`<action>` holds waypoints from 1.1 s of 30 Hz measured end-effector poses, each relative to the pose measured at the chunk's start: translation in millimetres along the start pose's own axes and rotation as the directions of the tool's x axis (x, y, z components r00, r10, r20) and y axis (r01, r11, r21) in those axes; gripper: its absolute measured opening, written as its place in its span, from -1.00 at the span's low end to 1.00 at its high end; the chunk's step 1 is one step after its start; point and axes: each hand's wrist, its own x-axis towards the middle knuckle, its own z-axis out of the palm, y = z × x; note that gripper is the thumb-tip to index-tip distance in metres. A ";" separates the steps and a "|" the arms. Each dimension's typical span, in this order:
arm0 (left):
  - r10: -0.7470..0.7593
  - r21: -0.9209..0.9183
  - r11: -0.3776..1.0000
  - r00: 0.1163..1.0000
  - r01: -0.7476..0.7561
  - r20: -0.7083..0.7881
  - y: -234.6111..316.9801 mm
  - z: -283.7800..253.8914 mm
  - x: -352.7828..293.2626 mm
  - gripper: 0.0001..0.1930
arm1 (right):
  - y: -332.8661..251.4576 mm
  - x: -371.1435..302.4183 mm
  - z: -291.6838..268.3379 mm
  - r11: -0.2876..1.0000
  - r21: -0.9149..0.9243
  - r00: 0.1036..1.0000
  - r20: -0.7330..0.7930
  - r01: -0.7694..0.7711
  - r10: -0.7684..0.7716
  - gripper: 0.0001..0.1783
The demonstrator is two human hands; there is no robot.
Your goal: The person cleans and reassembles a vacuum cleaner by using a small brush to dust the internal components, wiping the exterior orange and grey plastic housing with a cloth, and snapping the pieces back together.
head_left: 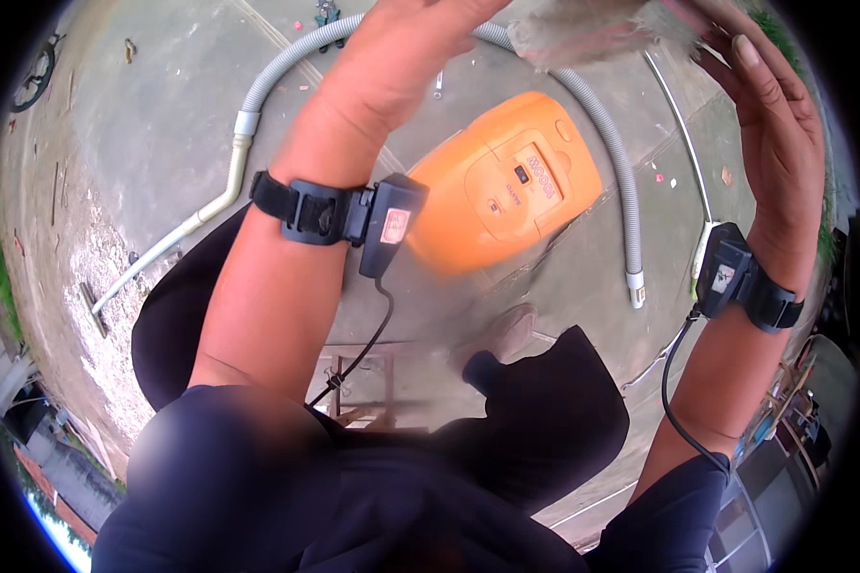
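A dusty grey, fuzzy, cloth-like piece point(592, 33) is held up at the top of the view, partly cut off by its edge. The fingers of my right hand point(774, 105) curl at its right end. My left hand point(420, 43) reaches up near its left end; most of those fingers lie beyond the picture, so their grip is hidden. Below and between my arms, an orange canister vacuum cleaner point(516, 181) rests on the concrete floor. Its body has a lighter panel with a small dark switch.
A grey corrugated hose point(613, 124) arcs around the vacuum cleaner. It joins a cream wand point(215, 205) with a floor head point(93, 310) at left. A thin white tube point(678, 119) lies at right. My shoe point(508, 334) and a wooden stool point(384, 382) are below.
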 end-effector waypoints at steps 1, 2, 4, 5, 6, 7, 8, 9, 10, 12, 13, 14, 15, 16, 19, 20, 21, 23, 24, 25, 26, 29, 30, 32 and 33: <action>0.042 -0.007 0.999 0.996 -0.041 0.075 22.0 9.8 -9.8 0.16 | -20.6 -9.2 8.1 0.999 0.027 0.999 0.018 0.026 -0.026 -0.50; 0.091 -0.009 0.996 0.987 -0.090 0.130 35.4 19.6 -22.8 0.14 | -39.1 -18.1 17.0 0.997 0.061 0.998 0.039 0.054 -0.056 -0.50; 0.182 -0.040 0.983 0.957 -0.178 0.227 47.1 36.7 -28.8 0.11 | -76.5 -30.3 30.7 0.989 0.107 0.991 0.076 0.103 -0.111 -0.49; 0.197 -0.033 0.980 0.948 -0.195 0.250 48.6 44.2 -30.6 0.07 | -91.7 -39.0 37.3 0.984 0.134 0.988 0.086 0.119 -0.131 -0.48; 0.216 -0.016 0.975 0.940 -0.220 0.264 55.5 49.4 -35.9 0.04 | -106.0 -43.9 46.3 0.976 0.165 0.982 0.099 0.142 -0.160 -0.48; 0.211 0.022 0.974 0.944 -0.224 0.255 62.2 54.0 -41.2 -0.01 | -119.8 -48.1 54.7 0.966 0.198 0.976 0.111 0.164 -0.188 -0.47; 0.212 0.049 0.972 0.945 -0.231 0.248 66.2 58.8 -46.7 -0.05 | -133.5 -54.0 62.0 0.960 0.216 0.971 0.125 0.176 -0.206 -0.46; 0.226 0.065 0.967 0.948 -0.246 0.222 70.4 62.4 -53.1 -0.13 | -146.9 -60.6 67.7 0.955 0.232 0.966 0.134 0.185 -0.220 -0.46; 0.241 0.081 0.962 0.951 -0.260 0.196 74.4 65.3 -59.3 -0.21 | -163.1 -66.9 72.6 0.951 0.240 0.962 0.140 0.197 -0.234 -0.45; 0.228 0.170 0.955 0.968 -0.243 0.102 81.0 62.5 -75.9 -0.35 | -186.9 -79.0 79.9 0.942 0.256 0.957 0.137 0.216 -0.257 -0.46; 0.205 0.232 0.950 0.978 -0.207 0.037 83.5 60.1 -83.0 -0.42 | -198.4 -84.4 83.8 0.937 0.265 0.955 0.130 0.226 -0.267 -0.46; 0.180 0.271 0.948 0.983 -0.166 -0.025 87.4 65.3 -90.8 -0.48 | -206.7 -91.6 82.5 0.939 0.258 0.957 0.119 0.226 -0.263 -0.47; 0.093 0.299 0.952 0.994 -0.071 -0.061 90.5 69.6 -99.5 -0.52 | -214.9 -99.5 80.9 0.941 0.251 0.960 0.107 0.225 -0.258 -0.47; 0.006 0.323 0.946 0.995 0.026 -0.098 92.8 74.1 -110.2 -0.56 | -222.7 -106.6 77.8 0.943 0.244 0.963 0.088 0.226 -0.254 -0.47; -0.022 0.244 0.968 0.990 0.057 -0.142 78.6 65.9 -127.6 -0.41 | -240.1 -122.1 72.9 0.926 0.282 0.964 0.015 0.250 -0.265 -0.48; -0.082 0.221 0.969 0.988 0.109 -0.130 76.3 66.3 -132.8 -0.43 | -246.1 -128.2 67.0 0.926 0.282 0.966 -0.020 0.252 -0.257 -0.48; -0.140 0.223 0.960 0.981 0.167 -0.135 74.4 63.8 -136.9 -0.44 | -245.9 -131.4 60.4 0.911 0.311 0.962 -0.063 0.271 -0.265 -0.49; -0.143 0.219 0.957 0.965 0.191 -0.220 55.8 58.0 -140.3 -0.57 | -240.1 -136.0 48.2 0.882 0.360 0.952 -0.150 0.303 -0.266 -0.49; -0.189 0.153 0.963 0.962 0.221 -0.198 49.0 55.2 -140.1 -0.58 | -233.5 -139.7 40.9 0.875 0.372 0.947 -0.204 0.310 -0.248 -0.49; -0.234 0.091 0.963 0.956 0.253 -0.177 45.3 51.6 -138.7 -0.60 | -223.3 -141.4 35.4 0.876 0.374 0.942 -0.254 0.305 -0.220 -0.49; -0.218 -0.017 0.976 0.956 0.219 -0.196 46.3 48.5 -140.1 -0.64 | -205.9 -140.8 35.3 0.879 0.379 0.936 -0.301 0.290 -0.180 -0.50; -0.192 -0.236 0.955 0.980 0.177 -0.042 65.4 57.6 -135.8 -0.62 | -143.2 -157.8 38.6 0.959 0.283 0.906 -0.410 0.020 0.102 -0.49; -0.223 -0.305 0.932 0.973 0.196 -0.054 62.4 56.3 -128.5 -0.57 | -117.7 -163.5 48.6 0.946 0.313 0.907 -0.370 -0.081 0.200 -0.48; -0.181 -0.424 0.895 0.981 0.135 -0.070 59.7 72.9 -119.0 -0.55 | -75.7 -176.7 77.4 0.907 0.342 0.899 -0.268 -0.247 0.346 -0.46; -0.169 -0.486 0.867 0.983 0.114 -0.071 54.9 85.1 -116.6 -0.54 | -53.3 -184.8 95.2 0.884 0.346 0.891 -0.213 -0.315 0.401 -0.44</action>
